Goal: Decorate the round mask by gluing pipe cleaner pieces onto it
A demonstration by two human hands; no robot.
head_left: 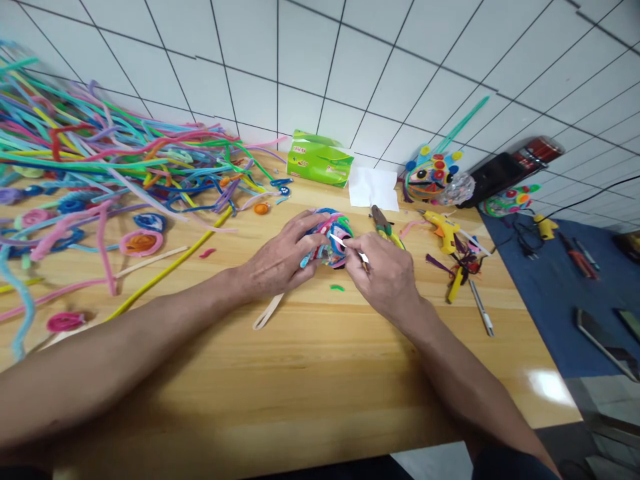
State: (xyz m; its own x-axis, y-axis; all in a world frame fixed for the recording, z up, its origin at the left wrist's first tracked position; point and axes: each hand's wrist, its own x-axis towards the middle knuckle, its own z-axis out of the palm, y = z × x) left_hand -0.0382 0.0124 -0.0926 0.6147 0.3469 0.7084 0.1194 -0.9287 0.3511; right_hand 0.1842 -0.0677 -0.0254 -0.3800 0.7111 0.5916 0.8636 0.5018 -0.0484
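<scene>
Left hand grips ornament, right hand pinches white stick; table stretches nearside to its edge; packet beyond, print illegible.

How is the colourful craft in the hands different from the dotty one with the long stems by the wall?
The held craft is in the left hand, while no hand touches the dotty craft.
The held craft shows bands of pink, blue and green; the dotty craft has round red, yellow and blue spots.
Long green stems rise from the dotty craft; none show on the partly hidden held craft.
Both are brightly multicoloured.
</scene>
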